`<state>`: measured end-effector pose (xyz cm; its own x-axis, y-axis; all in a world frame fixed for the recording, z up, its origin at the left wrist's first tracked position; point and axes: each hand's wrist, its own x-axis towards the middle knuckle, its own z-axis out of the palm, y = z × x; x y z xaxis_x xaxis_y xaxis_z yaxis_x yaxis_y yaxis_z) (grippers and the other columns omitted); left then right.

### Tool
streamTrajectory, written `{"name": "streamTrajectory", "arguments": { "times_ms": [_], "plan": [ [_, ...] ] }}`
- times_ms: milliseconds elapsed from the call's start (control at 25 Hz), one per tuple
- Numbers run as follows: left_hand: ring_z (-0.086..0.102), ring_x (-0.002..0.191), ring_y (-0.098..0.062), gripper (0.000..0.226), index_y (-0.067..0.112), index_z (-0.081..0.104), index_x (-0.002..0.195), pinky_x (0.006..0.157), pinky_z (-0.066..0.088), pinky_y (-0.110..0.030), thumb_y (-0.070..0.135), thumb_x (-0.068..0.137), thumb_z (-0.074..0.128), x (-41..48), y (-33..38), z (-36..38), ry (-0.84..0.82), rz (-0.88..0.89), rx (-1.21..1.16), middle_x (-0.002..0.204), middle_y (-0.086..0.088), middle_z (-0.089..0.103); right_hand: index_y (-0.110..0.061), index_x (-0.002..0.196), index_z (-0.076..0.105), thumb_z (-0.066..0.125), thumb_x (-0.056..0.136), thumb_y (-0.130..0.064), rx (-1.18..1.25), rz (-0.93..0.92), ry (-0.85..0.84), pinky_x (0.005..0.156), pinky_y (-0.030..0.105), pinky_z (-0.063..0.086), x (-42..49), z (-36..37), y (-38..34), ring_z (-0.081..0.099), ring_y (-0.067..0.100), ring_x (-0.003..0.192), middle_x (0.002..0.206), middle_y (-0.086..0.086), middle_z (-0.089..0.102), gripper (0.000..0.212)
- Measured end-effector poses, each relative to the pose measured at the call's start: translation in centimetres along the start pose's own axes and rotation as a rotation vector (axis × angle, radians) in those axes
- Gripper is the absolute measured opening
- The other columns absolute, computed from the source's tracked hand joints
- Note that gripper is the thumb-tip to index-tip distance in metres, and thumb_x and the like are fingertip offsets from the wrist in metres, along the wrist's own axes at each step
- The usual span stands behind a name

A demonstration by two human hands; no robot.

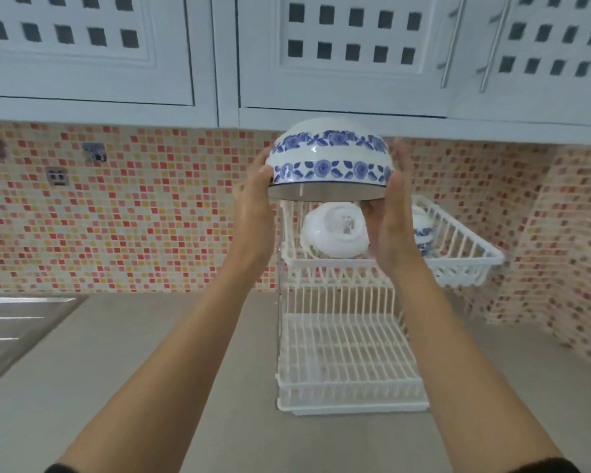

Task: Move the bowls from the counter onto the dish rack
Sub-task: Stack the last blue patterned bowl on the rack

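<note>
I hold a large white bowl with blue flower bands (330, 162) upside down in the air, above the top tier of the white two-tier dish rack (352, 346). My left hand (256, 203) presses its left side and my right hand (394, 213) its right side. On the top tier a white bowl (335, 232) leans on its side with its base toward me. A smaller blue-patterned bowl (423, 232) sits behind my right hand, partly hidden. The rack's lower tier holds nothing.
The rack stands on a grey counter (151, 353) against a red and yellow mosaic wall. A steel sink drainboard (11, 329) lies at the left edge. White upper cabinets (338, 52) hang just above the held bowl. The wall turns a corner at the right.
</note>
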<state>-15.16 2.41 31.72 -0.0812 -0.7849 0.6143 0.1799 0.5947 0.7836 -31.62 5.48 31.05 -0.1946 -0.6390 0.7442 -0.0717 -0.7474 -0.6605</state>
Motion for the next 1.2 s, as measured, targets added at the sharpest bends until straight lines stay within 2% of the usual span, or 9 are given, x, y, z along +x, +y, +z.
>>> {"name": "streamTrajectory", "arguments": {
  "times_ms": [160, 280, 480, 600, 680, 760, 920, 1040, 1200],
  "plan": [
    [0.058, 0.108, -0.002, 0.073, 0.013, 0.055, 0.124, 0.102, 0.042, -0.032, 0.062, 0.075, 0.036, 1.8, 0.0, 7.0, -0.267, 0.013, 0.074, 0.119, 0.009, 0.064, -0.044, 0.144, 0.018, 0.045, 0.069, -0.081, -0.250, 0.030, -0.081, 0.120, 0.043, 0.020, 1.7, -9.6, -1.0, 0.020, 0.012, 0.147, 0.156, -0.020, 0.019, 0.087],
    [0.060, 0.104, 0.009, 0.085, 0.020, 0.041, 0.140, 0.090, 0.047, -0.016, 0.069, 0.071, 0.044, 2.3, -1.0, 10.7, -0.373, 0.006, 0.180, 0.116, 0.020, 0.060, -0.033, 0.149, 0.012, 0.047, 0.070, -0.073, -0.364, 0.039, -0.195, 0.110, 0.018, 0.034, 3.0, -14.7, -2.3, 0.027, -0.014, 0.136, 0.140, -0.036, 0.022, 0.096],
    [0.060, 0.118, -0.011, 0.095, 0.022, 0.033, 0.147, 0.093, 0.053, -0.027, 0.061, 0.067, 0.064, 4.1, -5.0, 15.0, -0.453, -0.005, 0.293, 0.134, 0.003, 0.058, -0.033, 0.148, 0.020, 0.075, 0.062, -0.049, -0.390, 0.163, -0.372, 0.103, 0.019, 0.042, 5.2, -22.8, -1.3, 0.043, -0.012, 0.126, 0.136, -0.028, 0.038, 0.104],
    [0.061, 0.120, -0.015, 0.091, 0.025, 0.031, 0.147, 0.097, 0.054, -0.040, 0.047, 0.070, 0.075, 5.2, -7.6, 16.5, -0.595, -0.075, 0.353, 0.136, 0.000, 0.058, -0.035, 0.148, 0.021, 0.086, 0.054, -0.036, -0.460, 0.246, -0.430, 0.115, 0.030, 0.033, 6.1, -26.0, 0.3, 0.038, 0.003, 0.137, 0.151, -0.009, 0.034, 0.115],
    [0.059, 0.123, -0.017, 0.092, 0.027, 0.031, 0.147, 0.098, 0.053, -0.045, 0.042, 0.070, 0.080, 5.5, -9.2, 17.2, -0.640, -0.116, 0.381, 0.138, 0.002, 0.056, -0.030, 0.151, 0.017, 0.087, 0.053, -0.027, -0.521, 0.285, -0.501, 0.117, 0.026, 0.028, 6.6, -27.0, 1.6, 0.032, 0.003, 0.140, 0.157, -0.005, 0.027, 0.120],
    [0.051, 0.131, -0.014, 0.103, 0.030, 0.024, 0.150, 0.106, 0.046, -0.044, 0.044, 0.066, 0.084, 5.6, -10.2, 17.8, -0.632, -0.131, 0.450, 0.145, 0.007, 0.048, -0.032, 0.150, 0.016, 0.089, 0.052, -0.030, -0.606, 0.292, -0.554, 0.118, 0.026, 0.026, 6.8, -27.7, 3.3, 0.029, 0.001, 0.141, 0.158, -0.007, 0.024, 0.122],
    [0.030, 0.143, -0.011, 0.112, 0.034, 0.018, 0.150, 0.118, 0.030, -0.040, 0.041, 0.061, 0.086, 5.4, -11.1, 19.5, -0.577, -0.006, 0.678, 0.154, 0.013, 0.030, -0.044, 0.149, 0.004, 0.089, 0.057, -0.037, -0.863, 0.201, -0.596, 0.120, 0.048, 0.019, 6.8, -28.4, 6.6, 0.015, 0.009, 0.146, 0.157, -0.014, 0.012, 0.125],
    [0.016, 0.147, -0.016, 0.125, 0.022, 0.006, 0.155, 0.119, 0.018, -0.034, 0.037, 0.061, 0.088, 5.0, -11.5, 20.5, -0.529, 0.027, 0.832, 0.159, 0.001, 0.016, -0.032, 0.151, -0.007, 0.088, 0.059, -0.033, -1.002, 0.163, -0.632, 0.117, 0.036, 0.007, 7.1, -27.9, 7.4, 0.001, 0.005, 0.146, 0.160, -0.012, -0.002, 0.132],
    [0.021, 0.144, -0.021, 0.127, 0.021, 0.002, 0.154, 0.112, 0.026, -0.029, 0.032, 0.062, 0.088, 4.7, -12.2, 21.0, -0.516, 0.021, 0.917, 0.154, -0.004, 0.016, -0.025, 0.152, -0.009, 0.088, 0.060, -0.037, -1.087, 0.144, -0.683, 0.116, 0.030, 0.010, 7.6, -27.5, 8.1, 0.001, 0.000, 0.142, 0.161, -0.009, -0.004, 0.134]
  ]
}}
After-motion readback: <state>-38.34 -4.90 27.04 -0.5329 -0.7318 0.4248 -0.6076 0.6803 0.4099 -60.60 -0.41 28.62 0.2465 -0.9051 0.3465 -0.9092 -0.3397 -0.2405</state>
